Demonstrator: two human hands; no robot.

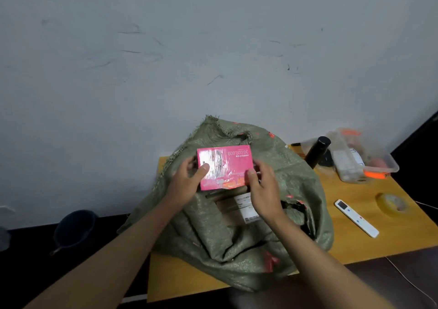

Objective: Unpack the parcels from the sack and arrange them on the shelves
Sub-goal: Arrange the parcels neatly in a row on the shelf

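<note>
Now both hands (187, 180) hold pink parcel (225, 166) above sack (237, 249).

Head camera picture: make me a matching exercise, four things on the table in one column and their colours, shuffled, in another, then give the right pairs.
Things:
1. box held in both hands
2. sack
3. remote control
4. bottle

Colours:
A. white
B. black
C. pink
D. green

Pairs: 1-C, 2-D, 3-A, 4-B
</note>
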